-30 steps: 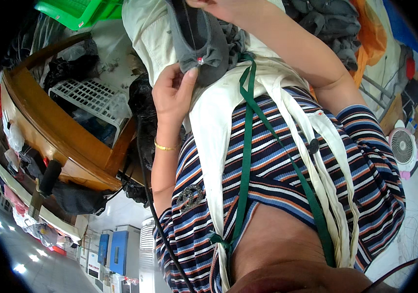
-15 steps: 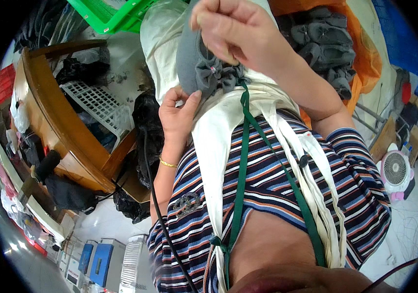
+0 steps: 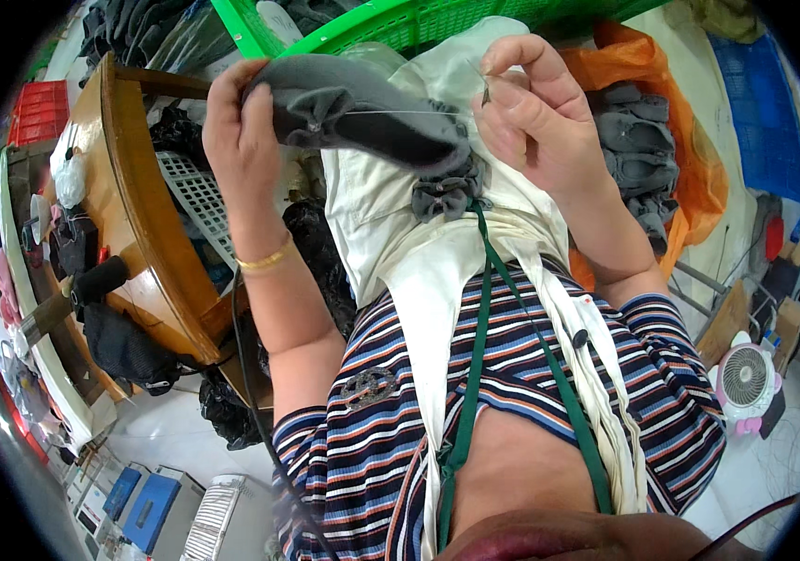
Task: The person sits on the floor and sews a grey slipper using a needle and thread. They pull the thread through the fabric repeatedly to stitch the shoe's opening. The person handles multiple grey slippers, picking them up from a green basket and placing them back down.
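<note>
My left hand (image 3: 243,126) grips one end of a grey fabric slipper (image 3: 372,84), raised and tilted above my lap. A gathered grey bow (image 3: 314,110) sits on the slipper near my fingers. From the bow a pale thread (image 3: 400,112) runs straight toward my right hand (image 3: 535,103). That hand is closed in a pinch, with a thin needle (image 3: 485,82) between thumb and forefinger. Below the slipper, another gathered grey fabric piece (image 3: 446,194) lies on my white apron (image 3: 362,220).
An orange bag (image 3: 699,178) at the right holds several grey slippers (image 3: 638,154). A green plastic basket (image 3: 400,28) stands beyond my lap. At the left is a curved wooden table (image 3: 129,224) with a white grid basket (image 3: 196,192) beside it. A small fan (image 3: 748,374) stands at the right.
My left hand has lifted the slipper off my lap, up and to the left. My right hand has moved right, away from the slipper, and the thread now shows stretched out.
</note>
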`<state>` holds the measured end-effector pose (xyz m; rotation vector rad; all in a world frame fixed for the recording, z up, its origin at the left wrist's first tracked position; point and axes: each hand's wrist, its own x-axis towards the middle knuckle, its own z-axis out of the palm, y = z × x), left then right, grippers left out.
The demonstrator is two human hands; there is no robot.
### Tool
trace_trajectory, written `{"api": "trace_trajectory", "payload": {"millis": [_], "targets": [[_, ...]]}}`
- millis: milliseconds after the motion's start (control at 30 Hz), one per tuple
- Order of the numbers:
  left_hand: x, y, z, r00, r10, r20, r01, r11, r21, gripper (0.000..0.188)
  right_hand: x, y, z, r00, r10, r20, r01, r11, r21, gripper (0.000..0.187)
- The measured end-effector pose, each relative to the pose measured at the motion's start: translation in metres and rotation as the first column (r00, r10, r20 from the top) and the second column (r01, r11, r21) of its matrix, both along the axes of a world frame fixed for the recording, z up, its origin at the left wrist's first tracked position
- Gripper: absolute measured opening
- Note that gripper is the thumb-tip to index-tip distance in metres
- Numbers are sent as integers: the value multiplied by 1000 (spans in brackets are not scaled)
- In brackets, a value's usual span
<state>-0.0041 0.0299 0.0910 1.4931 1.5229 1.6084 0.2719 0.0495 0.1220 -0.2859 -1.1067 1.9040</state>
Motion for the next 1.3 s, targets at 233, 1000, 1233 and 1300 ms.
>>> {"api": "trace_trajectory", "payload": {"millis": [233, 1000, 1233, 1300], "targets": [[-4, 40, -73, 935, -345, -79, 286, 867, -408, 27, 6, 20, -50, 988, -49, 149, 79, 977, -200, 18], [54, -40, -52, 812, -130, -570, 60, 988, -141, 19, -41, -3, -97, 563, -669, 485, -36, 567, 823, 28], [57, -45, -64, 842, -52, -536, 21, 998, -64, 21, -41, -6, -101, 529, -672, 519, -33, 594, 803, 22], [54, -45, -70, 870, -69, -488, 35, 996, -79, 20, -43, -6, -104, 534, -666, 521, -28, 602, 798, 22]]}}
